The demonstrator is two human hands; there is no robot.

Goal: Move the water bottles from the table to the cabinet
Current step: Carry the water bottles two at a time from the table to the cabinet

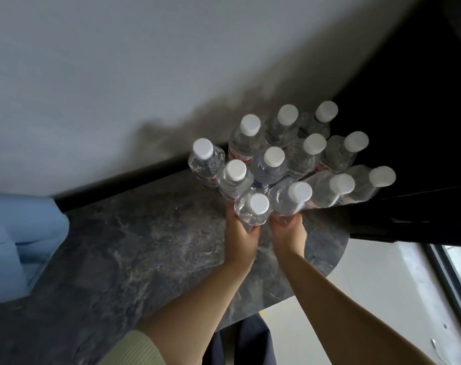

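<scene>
Several clear water bottles with white caps (270,164) stand packed together at the far right end of a dark marbled table (134,246). My left hand (241,233) grips the nearest bottle (253,209) low on its body. Beside it, my right hand (288,230) grips the neighbouring bottle (291,198). The fingers of both hands are hidden behind the bottles. A dark cabinet (408,127) rises right behind the cluster, on the right.
A pale wall (118,75) runs along the table's far edge. A light blue object (15,238) lies on the left of the table. The table's rounded end (337,256) drops to a light floor (369,299) on the right.
</scene>
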